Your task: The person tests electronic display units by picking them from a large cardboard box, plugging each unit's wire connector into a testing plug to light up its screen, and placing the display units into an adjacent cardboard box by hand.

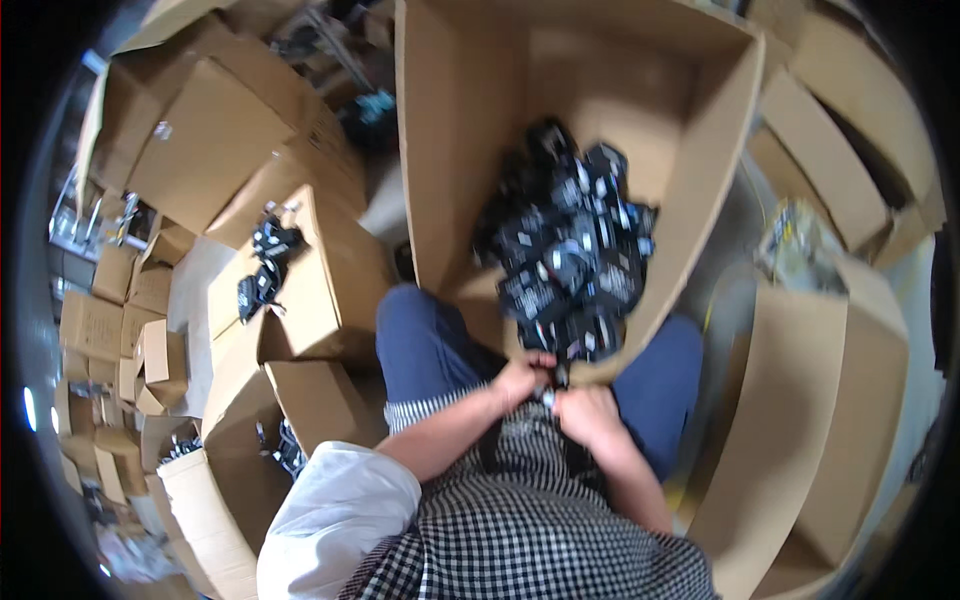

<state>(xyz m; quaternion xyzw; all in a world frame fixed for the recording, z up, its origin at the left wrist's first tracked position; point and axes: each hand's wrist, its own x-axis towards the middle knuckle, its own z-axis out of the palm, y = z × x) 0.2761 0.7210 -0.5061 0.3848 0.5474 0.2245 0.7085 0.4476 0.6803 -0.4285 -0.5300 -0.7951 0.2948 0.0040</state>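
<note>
A large open cardboard box point(455, 150) stands tilted between my knees, holding a heap of several small black packaged parts point(568, 255). My left hand point(522, 378) and my right hand point(588, 412) meet at the box's near edge, just above my checked apron. Both hands pinch one small black part point(551, 390) between their fingers; most of it is hidden by the fingers. My blue trouser legs flank the box on either side.
Closed and open cardboard boxes point(210, 130) crowd the left. One flat box point(320, 270) carries a few black parts point(268, 255). Another tall carton point(820, 420) stands at the right, with more boxes behind it. Smaller stacked boxes point(110, 330) line the far left.
</note>
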